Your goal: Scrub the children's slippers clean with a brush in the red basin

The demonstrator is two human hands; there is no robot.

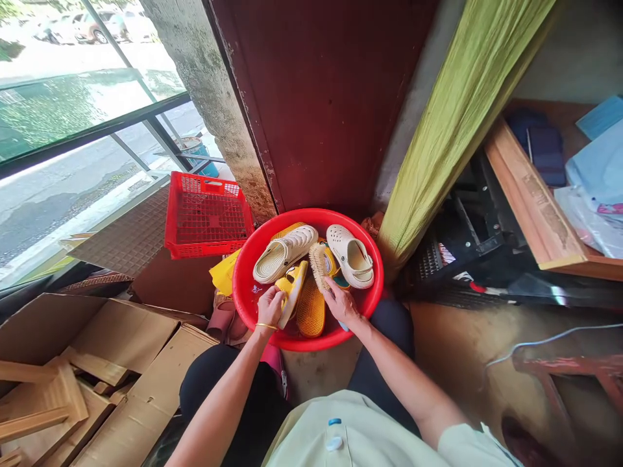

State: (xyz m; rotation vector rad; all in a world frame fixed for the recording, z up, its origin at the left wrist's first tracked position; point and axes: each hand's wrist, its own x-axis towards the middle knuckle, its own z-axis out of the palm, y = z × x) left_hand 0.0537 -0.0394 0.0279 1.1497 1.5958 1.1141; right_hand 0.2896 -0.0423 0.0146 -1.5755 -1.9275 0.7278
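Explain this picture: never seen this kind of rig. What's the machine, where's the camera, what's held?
There's no machine, just a person with two bare hands. The one camera is worn on the head, looking forward and down, so the arms reach in from the bottom.

In front of the knees is a red basin holding two cream clogs and yellow footwear. The left hand holds a yellow-and-white sandal; the right hand holds a bristle brush. A red crate stands beyond the basin, to the left.
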